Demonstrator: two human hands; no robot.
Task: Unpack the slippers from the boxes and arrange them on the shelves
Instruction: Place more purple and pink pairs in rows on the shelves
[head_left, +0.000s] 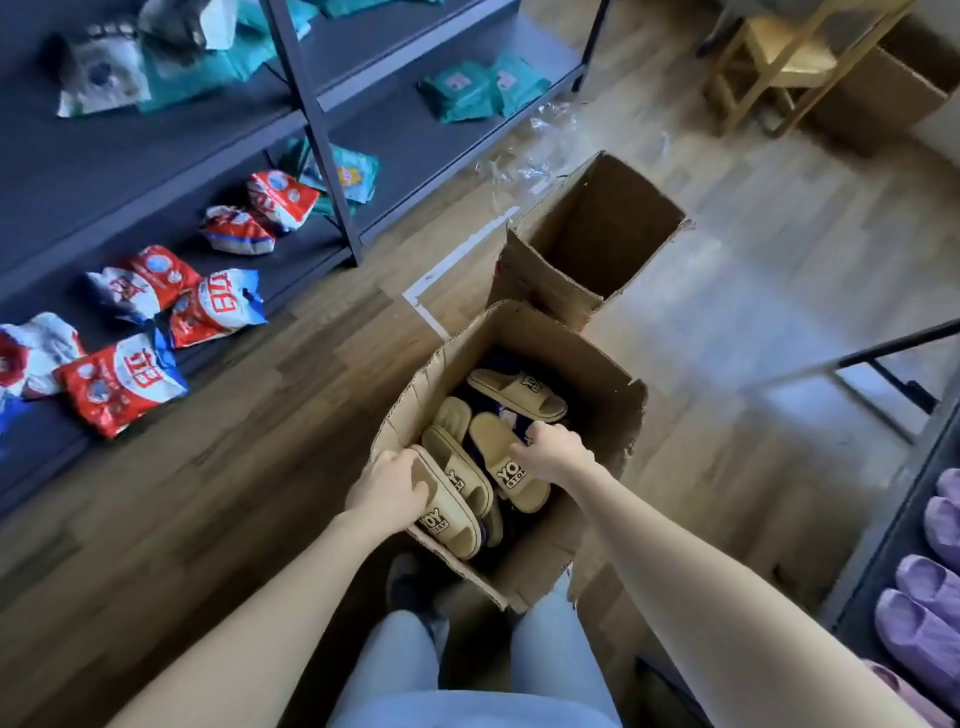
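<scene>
We see a corrugated cardboard box (447, 353) with ragged, torn flaps, open on the wood-plank floor (260, 441). Inside it lie tan foam slippers with broad lettered straps. The left hand (389, 486) curls its fingers over the nearest slipper (449, 514), by the box's near-left wall. The right hand (553, 449) grips a 2nd slipper (511, 475) in the box's middle. A 3rd slipper (517, 395) lies at its far side. Just beyond the box stands another open carton (545, 270). Left of the box, crinkled red-and-white packets (119, 382) lie on a dark shelf (130, 171). To its right, smooth purple slippers (930, 587) sit in a row.
</scene>
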